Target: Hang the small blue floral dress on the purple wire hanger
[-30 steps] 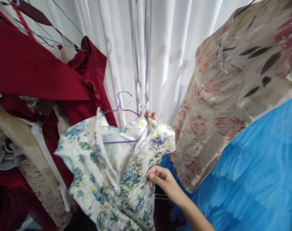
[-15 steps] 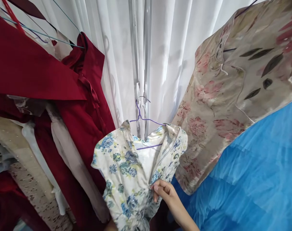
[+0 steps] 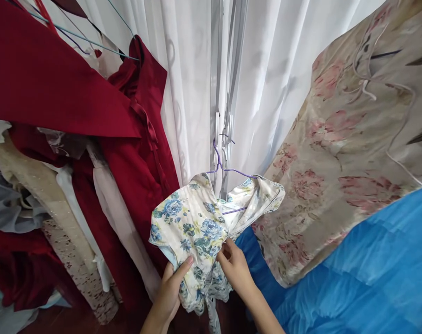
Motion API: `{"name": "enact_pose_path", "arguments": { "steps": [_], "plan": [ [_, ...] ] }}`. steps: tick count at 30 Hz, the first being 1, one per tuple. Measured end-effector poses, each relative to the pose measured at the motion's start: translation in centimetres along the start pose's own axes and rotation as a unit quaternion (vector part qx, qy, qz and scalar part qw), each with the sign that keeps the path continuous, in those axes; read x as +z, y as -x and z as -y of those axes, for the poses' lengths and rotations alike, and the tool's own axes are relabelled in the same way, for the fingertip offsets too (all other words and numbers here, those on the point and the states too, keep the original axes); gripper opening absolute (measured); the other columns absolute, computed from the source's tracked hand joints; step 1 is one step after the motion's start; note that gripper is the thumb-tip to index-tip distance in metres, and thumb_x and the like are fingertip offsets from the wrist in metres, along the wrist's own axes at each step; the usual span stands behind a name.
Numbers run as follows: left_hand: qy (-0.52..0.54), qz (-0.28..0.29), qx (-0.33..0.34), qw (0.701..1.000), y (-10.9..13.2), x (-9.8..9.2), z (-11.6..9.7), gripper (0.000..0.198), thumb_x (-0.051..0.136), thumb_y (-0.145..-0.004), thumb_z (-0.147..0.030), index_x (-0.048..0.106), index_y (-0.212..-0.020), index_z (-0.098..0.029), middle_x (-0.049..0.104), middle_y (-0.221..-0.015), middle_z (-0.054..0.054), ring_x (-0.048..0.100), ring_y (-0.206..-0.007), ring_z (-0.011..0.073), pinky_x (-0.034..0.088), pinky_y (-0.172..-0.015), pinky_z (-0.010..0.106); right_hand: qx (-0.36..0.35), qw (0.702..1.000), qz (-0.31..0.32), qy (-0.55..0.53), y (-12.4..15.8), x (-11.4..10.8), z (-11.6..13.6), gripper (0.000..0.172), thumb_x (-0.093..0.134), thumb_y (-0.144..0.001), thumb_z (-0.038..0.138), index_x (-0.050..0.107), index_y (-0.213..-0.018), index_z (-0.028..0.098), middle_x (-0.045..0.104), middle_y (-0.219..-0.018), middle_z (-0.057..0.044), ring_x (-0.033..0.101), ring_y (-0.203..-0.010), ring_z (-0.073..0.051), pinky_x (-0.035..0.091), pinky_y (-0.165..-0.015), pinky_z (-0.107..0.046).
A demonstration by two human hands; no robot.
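Observation:
A cream garment with blue flowers (image 3: 197, 220) hangs from a purple wire hanger (image 3: 219, 162) at the centre. My left hand (image 3: 172, 287) grips its lower left side, thumb on the front and the other fingers behind the cloth. At the middle of the front, my right hand (image 3: 233, 266) pinches the fabric near the crossing of the neckline, its fingertips partly hidden by the cloth. Below the hands the lower part of the garment hangs bunched, with a scalloped edge.
Dark red garments (image 3: 127, 125) hang at the left beside a beige sequined one (image 3: 54, 199). At the right are a beige floral dress (image 3: 311, 181) and blue ruffled fabric (image 3: 364, 264). White curtains (image 3: 193, 83) and metal poles (image 3: 231, 69) stand behind.
My left hand has come up into view and taken hold of the garment's left side. The right hand is still at the front, and the lower cloth is now lifted and gathered. The view has shifted left.

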State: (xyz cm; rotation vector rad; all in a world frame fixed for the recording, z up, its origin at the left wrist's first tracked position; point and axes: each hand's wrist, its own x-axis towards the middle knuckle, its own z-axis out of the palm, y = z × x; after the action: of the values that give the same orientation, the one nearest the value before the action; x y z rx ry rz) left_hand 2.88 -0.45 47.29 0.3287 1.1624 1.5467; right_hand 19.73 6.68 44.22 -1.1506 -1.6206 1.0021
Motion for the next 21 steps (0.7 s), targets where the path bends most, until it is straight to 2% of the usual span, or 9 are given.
{"name": "enact_pose_path", "arguments": {
  "steps": [4,6,9,12,13,14,17,18,21],
  "plan": [
    [-0.014,0.007,-0.03,0.999,-0.6,-0.1,-0.4,0.048,0.082,-0.074,-0.019,0.064,-0.118,-0.022,0.073,-0.115,0.008,0.069,-0.11,0.026,0.059,-0.091,0.037,-0.005,0.999,-0.037,-0.032,-0.5,0.8,-0.1,0.022,0.055,-0.09,0.035,0.053,-0.073,0.022,0.062,-0.063,0.0,0.058,-0.061,-0.018,0.042,-0.059,-0.027],
    [-0.022,-0.005,0.005,1.0,-1.9,-0.5,-0.9,0.043,0.082,-0.074,-0.022,0.065,-0.114,-0.022,0.072,-0.114,0.008,0.067,-0.113,0.0275,0.057,-0.093,0.039,0.016,0.997,-0.037,-0.059,-0.6,0.9,-0.3,0.025,0.054,-0.09,0.036,0.049,-0.07,0.023,0.059,-0.059,0.001,0.056,-0.057,-0.017,0.04,-0.056,-0.026],
    [0.004,-0.08,0.171,0.982,-4.5,-1.3,-1.3,0.034,0.08,-0.074,-0.027,0.066,-0.104,-0.021,0.07,-0.109,0.006,0.064,-0.115,0.0246,0.051,-0.1,0.036,0.065,0.993,-0.011,-0.1,-0.2,0.5,-0.7,0.028,0.055,-0.089,0.037,0.047,-0.067,0.023,0.054,-0.05,0.003,0.05,-0.047,-0.014,0.036,-0.051,-0.026],
    [-0.016,-0.165,0.392,0.905,-6.2,-1.8,0.2,0.035,0.08,-0.073,-0.027,0.062,-0.103,-0.022,0.065,-0.109,0.003,0.061,-0.112,0.0195,0.047,-0.1,0.03,0.099,0.986,0.041,-0.127,0.4,0.0,-0.9,0.028,0.058,-0.087,0.039,0.05,-0.067,0.021,0.054,-0.045,0.004,0.048,-0.042,-0.013,0.035,-0.049,-0.025],
    [-0.062,-0.153,0.43,0.888,-6.3,-1.8,1.2,0.035,0.079,-0.074,-0.027,0.062,-0.104,-0.022,0.064,-0.109,0.003,0.06,-0.11,0.0192,0.047,-0.098,0.029,0.106,0.984,0.055,-0.129,0.6,0.0,-0.8,0.029,0.059,-0.087,0.04,0.051,-0.068,0.021,0.055,-0.045,0.004,0.047,-0.041,-0.012,0.035,-0.049,-0.024],
    [-0.125,-0.107,0.44,0.883,-6.2,-1.7,2.3,0.033,0.077,-0.077,-0.028,0.062,-0.106,-0.022,0.064,-0.11,0.004,0.061,-0.108,0.0197,0.048,-0.096,0.03,0.112,0.983,0.067,-0.127,0.8,-0.1,-0.6,0.029,0.06,-0.087,0.041,0.052,-0.068,0.02,0.056,-0.045,0.004,0.047,-0.04,-0.012,0.034,-0.048,-0.024],
    [-0.306,0.097,0.362,0.875,-5.4,-0.8,5.9,0.028,0.068,-0.086,-0.029,0.062,-0.111,-0.021,0.067,-0.109,0.008,0.063,-0.105,0.0232,0.049,-0.093,0.034,0.122,0.98,0.107,-0.116,1.0,0.1,0.3,0.032,0.061,-0.088,0.042,0.056,-0.068,0.018,0.057,-0.043,0.003,0.046,-0.038,-0.011,0.031,-0.046,-0.023],
    [-0.338,0.144,0.336,0.867,-5.1,-0.5,6.9,0.027,0.065,-0.088,-0.03,0.062,-0.112,-0.02,0.068,-0.108,0.008,0.064,-0.104,0.024,0.049,-0.092,0.035,0.125,0.978,0.117,-0.12,1.0,0.1,0.6,0.032,0.061,-0.088,0.043,0.057,-0.067,0.018,0.057,-0.043,0.003,0.047,-0.038,-0.011,0.031,-0.046,-0.023],
    [-0.366,0.177,0.318,0.857,-4.8,0.5,8.1,0.017,0.058,-0.092,-0.034,0.061,-0.101,-0.019,0.068,-0.096,0.007,0.064,-0.092,0.0232,0.05,-0.084,0.034,0.137,0.973,0.112,-0.146,0.8,0.0,1.8,0.035,0.066,-0.084,0.047,0.059,-0.068,0.017,0.059,-0.044,0.002,0.049,-0.038,-0.012,0.033,-0.045,-0.023]
  ]
}}
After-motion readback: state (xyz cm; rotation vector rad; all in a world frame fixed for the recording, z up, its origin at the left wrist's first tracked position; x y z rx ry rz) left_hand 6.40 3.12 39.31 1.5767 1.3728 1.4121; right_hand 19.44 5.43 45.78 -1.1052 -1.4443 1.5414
